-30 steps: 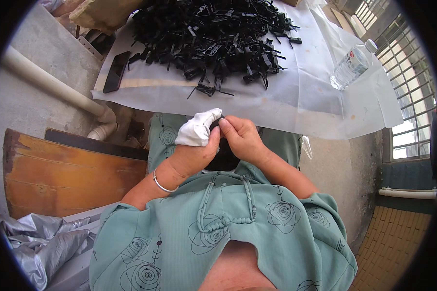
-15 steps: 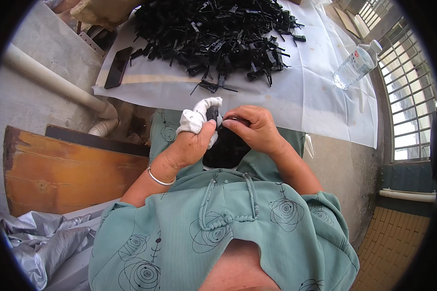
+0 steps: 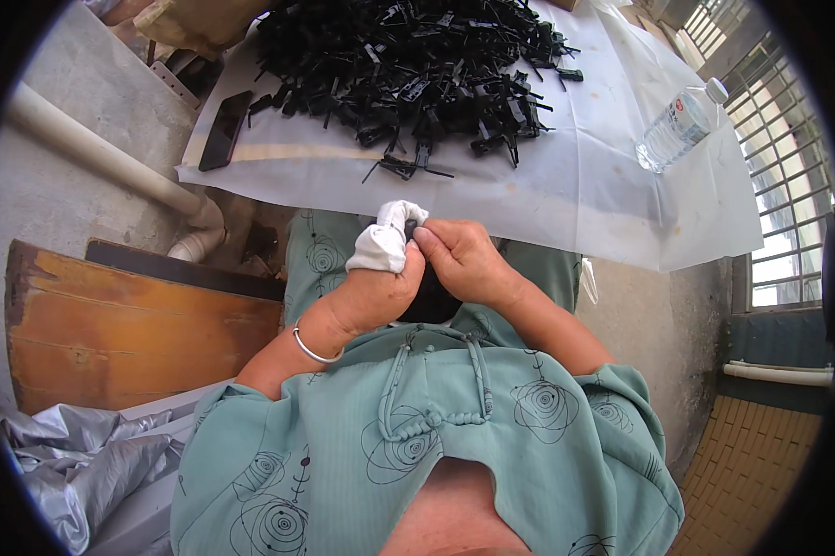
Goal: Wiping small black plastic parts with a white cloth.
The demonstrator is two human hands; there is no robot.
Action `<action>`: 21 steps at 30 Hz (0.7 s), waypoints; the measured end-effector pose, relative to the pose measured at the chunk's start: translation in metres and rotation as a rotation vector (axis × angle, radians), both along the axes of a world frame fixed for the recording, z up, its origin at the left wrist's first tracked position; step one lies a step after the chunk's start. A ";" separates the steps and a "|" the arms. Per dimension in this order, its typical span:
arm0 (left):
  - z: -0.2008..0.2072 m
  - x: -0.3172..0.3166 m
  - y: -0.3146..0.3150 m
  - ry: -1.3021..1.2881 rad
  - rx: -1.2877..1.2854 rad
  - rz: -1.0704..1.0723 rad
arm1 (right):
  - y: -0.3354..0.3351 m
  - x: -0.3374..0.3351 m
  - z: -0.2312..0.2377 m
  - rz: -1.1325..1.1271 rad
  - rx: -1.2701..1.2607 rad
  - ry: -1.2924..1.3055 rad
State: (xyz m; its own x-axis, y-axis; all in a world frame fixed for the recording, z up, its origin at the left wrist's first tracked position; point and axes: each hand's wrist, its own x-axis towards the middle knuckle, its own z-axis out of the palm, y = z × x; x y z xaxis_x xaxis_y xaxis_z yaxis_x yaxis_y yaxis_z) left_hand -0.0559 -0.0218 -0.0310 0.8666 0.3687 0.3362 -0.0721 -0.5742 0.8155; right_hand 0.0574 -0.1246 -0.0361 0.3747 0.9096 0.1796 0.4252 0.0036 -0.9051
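Observation:
My left hand (image 3: pixel 385 278), its fingers covered by a white cloth (image 3: pixel 378 246), is closed around a small black plastic part (image 3: pixel 411 226). Only a bit of that part shows between the cloth and my thumbs. My right hand (image 3: pixel 465 259) presses against it from the other side, fingers curled and thumb tip on the part. Whatever lies inside the right fist is hidden. Beyond my hands, a large heap of black plastic parts (image 3: pixel 408 74) covers the far middle of the table, with a few loose ones at its near edge.
White sheeting (image 3: pixel 565 199) covers the table and hangs over its front edge. A dark phone (image 3: pixel 225 130) lies at left, a clear plastic bottle (image 3: pixel 674 130) stands tilted-looking at right. A wooden board (image 3: pixel 139 324) and a pipe (image 3: pixel 102 148) are on my left, a barred window (image 3: pixel 778 167) on my right.
My right hand has turned and closed in against the left; the dark curved thing seen in it before is now hidden. The sheeting's right corner has lifted outward.

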 end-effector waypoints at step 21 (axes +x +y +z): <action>-0.013 0.007 0.026 -0.058 -1.442 -0.064 | -0.001 0.018 -0.005 -0.046 0.250 -0.464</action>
